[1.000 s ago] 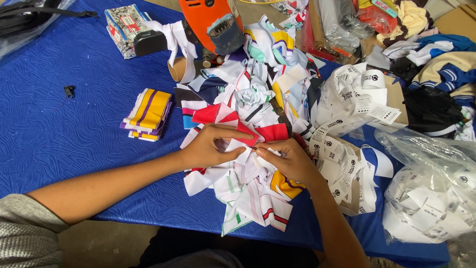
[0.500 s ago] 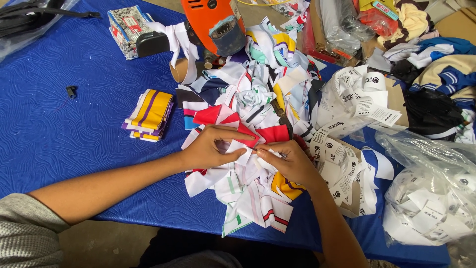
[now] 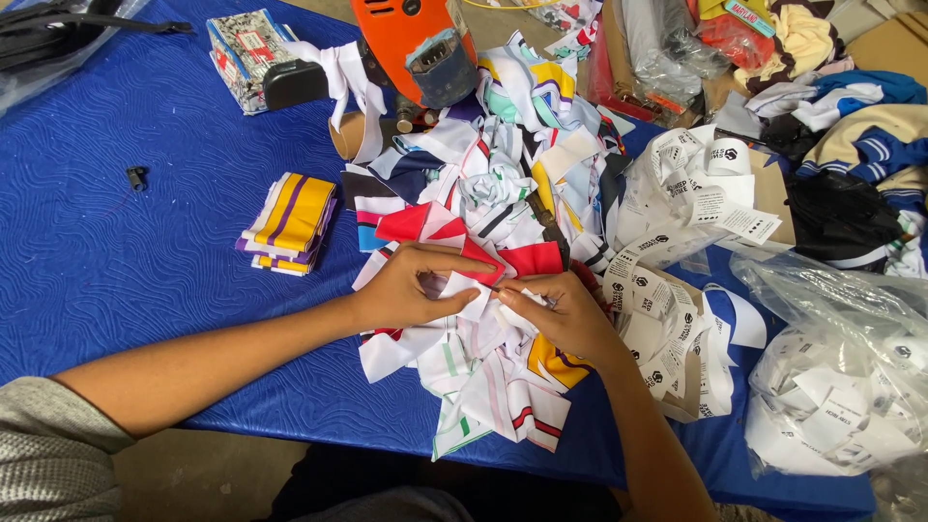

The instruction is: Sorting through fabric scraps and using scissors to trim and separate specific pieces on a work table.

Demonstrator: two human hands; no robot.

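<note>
Little has moved since the earlier frame — both hands remain on the same scrap at the near edge of the heap. Blue tabletop [image 3: 116, 251] carries a heap of cut fabric strips [image 3: 483, 193], with a folded striped stack [image 3: 290, 224] to its left. Left hand [image 3: 406, 290] and right hand [image 3: 565, 314] meet over a small white fabric piece [image 3: 476, 295] — each grip closed, fingertips pinching it.

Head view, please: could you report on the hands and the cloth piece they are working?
Left hand and right hand both pinch one small white fabric strip. Heap of striped fabric scraps crowds underneath.
</note>
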